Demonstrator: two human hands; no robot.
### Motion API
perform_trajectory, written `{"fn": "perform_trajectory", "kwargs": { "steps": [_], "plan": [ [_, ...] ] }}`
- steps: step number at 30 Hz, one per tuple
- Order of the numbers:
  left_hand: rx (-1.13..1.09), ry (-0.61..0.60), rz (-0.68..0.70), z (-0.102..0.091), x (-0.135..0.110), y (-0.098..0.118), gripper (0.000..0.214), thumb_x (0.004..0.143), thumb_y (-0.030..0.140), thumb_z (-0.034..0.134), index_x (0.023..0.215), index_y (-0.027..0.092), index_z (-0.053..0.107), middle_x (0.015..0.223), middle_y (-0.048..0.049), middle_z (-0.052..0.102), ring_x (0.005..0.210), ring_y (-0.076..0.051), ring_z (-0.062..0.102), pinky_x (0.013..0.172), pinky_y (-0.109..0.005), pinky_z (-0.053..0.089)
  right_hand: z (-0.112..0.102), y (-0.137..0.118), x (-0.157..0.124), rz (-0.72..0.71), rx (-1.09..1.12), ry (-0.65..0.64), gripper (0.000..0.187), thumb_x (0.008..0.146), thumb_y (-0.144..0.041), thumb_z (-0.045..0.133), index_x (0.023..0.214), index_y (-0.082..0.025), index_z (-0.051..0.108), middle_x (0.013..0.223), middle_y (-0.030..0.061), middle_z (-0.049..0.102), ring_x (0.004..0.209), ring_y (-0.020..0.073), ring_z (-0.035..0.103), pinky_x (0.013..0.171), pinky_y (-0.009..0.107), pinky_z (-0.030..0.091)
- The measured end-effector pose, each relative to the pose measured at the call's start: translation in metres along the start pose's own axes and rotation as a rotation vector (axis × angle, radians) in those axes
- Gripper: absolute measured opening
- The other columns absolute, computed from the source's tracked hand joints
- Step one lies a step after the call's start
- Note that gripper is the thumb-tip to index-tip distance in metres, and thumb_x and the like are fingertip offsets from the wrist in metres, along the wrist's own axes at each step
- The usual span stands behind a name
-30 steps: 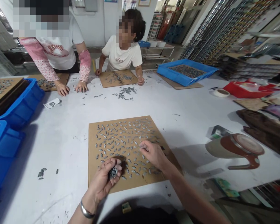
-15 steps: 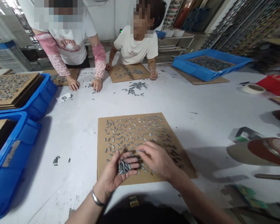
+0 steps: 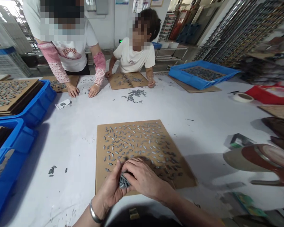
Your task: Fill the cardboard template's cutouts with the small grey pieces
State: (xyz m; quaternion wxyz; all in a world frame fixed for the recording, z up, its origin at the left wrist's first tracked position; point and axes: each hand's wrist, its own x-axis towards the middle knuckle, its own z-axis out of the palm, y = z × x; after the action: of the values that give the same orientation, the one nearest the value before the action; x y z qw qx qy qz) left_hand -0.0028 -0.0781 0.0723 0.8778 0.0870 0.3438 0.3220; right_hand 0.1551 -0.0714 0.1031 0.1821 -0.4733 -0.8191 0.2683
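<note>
A brown cardboard sheet (image 3: 142,129) lies on the white table in front of me, covered with several small grey leaf-shaped pieces (image 3: 134,142) laid out in rows. My left hand (image 3: 111,189), a metal bangle on its wrist, is cupped over the sheet's near edge around a small pile of the grey pieces (image 3: 123,182). My right hand (image 3: 144,179) reaches across into that palm, its fingertips pinched at the pile.
Two people stand at the far side with their own cardboard sheets (image 3: 127,80) and a loose heap of pieces (image 3: 135,94). Blue bins (image 3: 26,110) with stacked sheets sit at left, another blue tray (image 3: 201,74) far right. A jug (image 3: 257,160) and tape roll (image 3: 243,97) are at right.
My right hand has left the rows on the sheet and moved back to my left palm, where it now pinches at the pile. My left hand stayed cupped.
</note>
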Motion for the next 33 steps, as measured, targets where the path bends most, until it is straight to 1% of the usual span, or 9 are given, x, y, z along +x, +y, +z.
{"fn": "perform_trajectory", "kwargs": {
  "steps": [5,9,12,15,18,20,22,26,33],
  "plan": [
    [0.0,-0.033,0.0,-0.003,0.002,0.0,0.05,0.093,0.061,0.065,0.106,0.013,0.072,0.095,-0.012,0.077,0.095,-0.025,0.075,0.082,-0.033,0.061,0.005,-0.002,0.004,0.026,0.112,0.047,0.02,0.088,-0.004,0.059,0.086,-0.023,0.066,0.089,-0.001,0.071,0.088,0.0169,0.064,0.086,0.029,0.048],
    [-0.018,-0.025,0.03,-0.006,0.004,0.003,0.046,0.093,0.057,0.066,0.095,0.012,0.073,0.083,-0.0093,0.076,0.076,-0.019,0.073,0.068,-0.027,0.059,0.011,0.006,0.004,-0.015,0.175,0.135,0.021,0.09,-0.007,0.059,0.095,-0.024,0.071,0.091,-0.0001,0.073,0.088,0.0165,0.067,0.082,0.027,0.049],
    [-0.038,-0.024,0.058,-0.007,0.005,0.006,0.046,0.092,0.055,0.068,0.095,0.009,0.074,0.082,-0.0105,0.076,0.069,-0.017,0.071,0.058,-0.023,0.055,0.001,0.026,0.008,-0.002,0.173,0.258,0.02,0.095,-0.013,0.054,0.096,-0.023,0.071,0.094,0.0021,0.074,0.09,0.0171,0.069,0.082,0.027,0.05],
    [-0.051,-0.035,0.067,-0.008,0.005,0.009,0.048,0.09,0.054,0.071,0.098,0.006,0.075,0.086,-0.014,0.077,0.072,-0.019,0.073,0.057,-0.023,0.055,-0.023,0.059,0.021,0.146,0.057,0.333,0.017,0.097,-0.018,0.054,0.098,-0.022,0.071,0.096,0.0039,0.075,0.09,0.0188,0.069,0.082,0.028,0.051],
    [-0.058,-0.027,0.084,-0.009,0.004,0.009,0.047,0.089,0.051,0.073,0.098,0.005,0.075,0.087,-0.0149,0.077,0.072,-0.02,0.073,0.056,-0.023,0.054,-0.046,0.095,0.044,0.354,-0.16,0.257,0.019,0.099,-0.02,0.053,0.103,-0.02,0.072,0.103,0.0074,0.077,0.098,0.0214,0.071,0.085,0.028,0.049],
    [-0.06,-0.016,0.087,-0.01,0.005,0.008,0.045,0.09,0.049,0.073,0.097,0.005,0.075,0.086,-0.0153,0.077,0.071,-0.02,0.073,0.056,-0.023,0.054,-0.054,0.113,0.06,0.425,-0.217,0.21,0.02,0.098,-0.019,0.054,0.103,-0.018,0.073,0.105,0.0092,0.078,0.101,0.0231,0.072,0.086,0.029,0.048],
    [-0.061,0.002,0.091,-0.011,0.006,0.008,0.044,0.091,0.048,0.072,0.097,0.005,0.075,0.087,-0.0157,0.077,0.071,-0.02,0.073,0.056,-0.023,0.055,-0.057,0.125,0.074,0.456,-0.232,0.176,0.019,0.097,-0.019,0.057,0.101,-0.018,0.075,0.102,0.0094,0.08,0.099,0.024,0.073,0.082,0.028,0.048],
    [-0.077,0.025,0.112,-0.014,0.009,0.01,0.043,0.093,0.046,0.07,0.097,0.003,0.075,0.086,-0.0168,0.076,0.07,-0.019,0.073,0.055,-0.023,0.054,-0.057,0.133,0.088,0.503,-0.266,0.127,0.02,0.097,-0.022,0.058,0.098,-0.018,0.078,0.097,0.01,0.08,0.093,0.0241,0.074,0.075,0.027,0.045],
    [-0.102,0.012,0.112,-0.017,0.01,0.01,0.044,0.093,0.046,0.071,0.097,0.003,0.075,0.087,-0.0178,0.076,0.07,-0.02,0.073,0.056,-0.024,0.055,-0.051,0.137,0.095,0.513,-0.271,0.128,0.018,0.095,-0.022,0.06,0.094,-0.019,0.078,0.101,0.0104,0.08,0.098,0.0245,0.073,0.076,0.026,0.045]
  ]
}}
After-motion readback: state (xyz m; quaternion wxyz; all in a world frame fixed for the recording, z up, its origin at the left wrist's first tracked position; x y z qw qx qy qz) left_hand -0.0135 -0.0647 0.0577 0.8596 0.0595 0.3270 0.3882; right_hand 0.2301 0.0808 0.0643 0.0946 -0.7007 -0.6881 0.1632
